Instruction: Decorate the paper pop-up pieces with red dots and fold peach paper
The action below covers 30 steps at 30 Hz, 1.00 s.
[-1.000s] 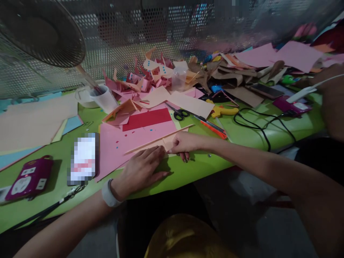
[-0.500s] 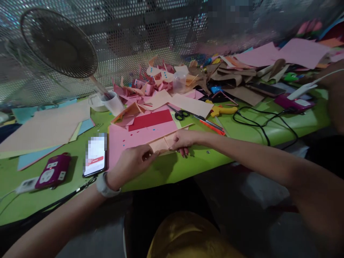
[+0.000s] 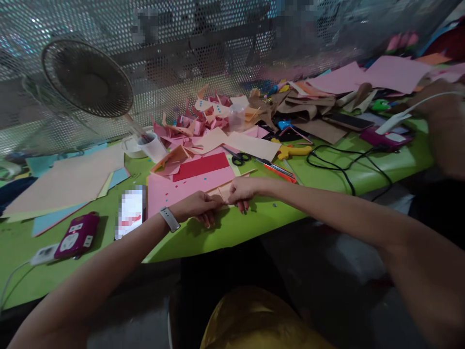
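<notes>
My left hand and my right hand meet on a small folded piece of peach paper near the front edge of the green table. Both hands pinch the folded paper, which lies partly on a pink sheet. A white band sits on my left wrist. A red sheet lies just behind the pink one.
Scissors, an orange cutter and a yellow tool lie behind my right hand. A phone and a magenta power strip sit left. A fan, a cup, paper scraps and a black cable crowd the back. Another person's arm is at right.
My left hand lifted from pressing flat on the paper and now pinches it beside my right hand. The view shifted, so the fan shows more fully.
</notes>
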{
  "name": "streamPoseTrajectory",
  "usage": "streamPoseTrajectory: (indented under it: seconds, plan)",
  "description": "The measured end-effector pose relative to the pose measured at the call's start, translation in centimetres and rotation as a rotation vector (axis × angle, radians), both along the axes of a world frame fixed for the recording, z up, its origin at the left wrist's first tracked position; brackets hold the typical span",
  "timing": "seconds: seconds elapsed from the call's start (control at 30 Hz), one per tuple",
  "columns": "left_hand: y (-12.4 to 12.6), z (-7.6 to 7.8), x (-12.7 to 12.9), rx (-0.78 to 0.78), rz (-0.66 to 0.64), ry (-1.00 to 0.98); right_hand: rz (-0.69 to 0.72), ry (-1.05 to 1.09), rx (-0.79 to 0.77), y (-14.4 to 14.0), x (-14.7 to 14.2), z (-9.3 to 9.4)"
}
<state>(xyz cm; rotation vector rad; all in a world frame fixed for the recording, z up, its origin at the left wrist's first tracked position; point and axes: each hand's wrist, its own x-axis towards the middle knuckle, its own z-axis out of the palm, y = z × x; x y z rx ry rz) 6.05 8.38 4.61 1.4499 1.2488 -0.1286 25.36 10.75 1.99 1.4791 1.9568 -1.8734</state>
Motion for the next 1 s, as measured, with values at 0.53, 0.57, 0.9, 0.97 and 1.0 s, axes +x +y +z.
streamPoseTrajectory:
  seconds: [0.53,0.57,0.9,0.97,1.0]
  plan:
    - [-0.4,-0.4,-4.0,0.134,-0.047,0.106,0.017,-0.018,-0.002,0.0,0.1,0.1]
    - [-0.4,-0.5,-4.2,0.138,-0.043,0.105,0.016,-0.024,0.005,-0.1,0.0,0.1]
    - [-0.8,0.5,-4.3,0.280,0.055,0.031,-0.073,0.143,0.338,-0.4,1.5,2.7]
    - [-0.4,0.9,-3.9,0.475,0.104,-0.034,-0.137,0.068,0.644,0.0,1.5,2.6]
    - [-0.2,0.9,-3.6,0.603,0.103,-0.055,-0.142,-0.003,0.793,0.3,1.4,2.3]
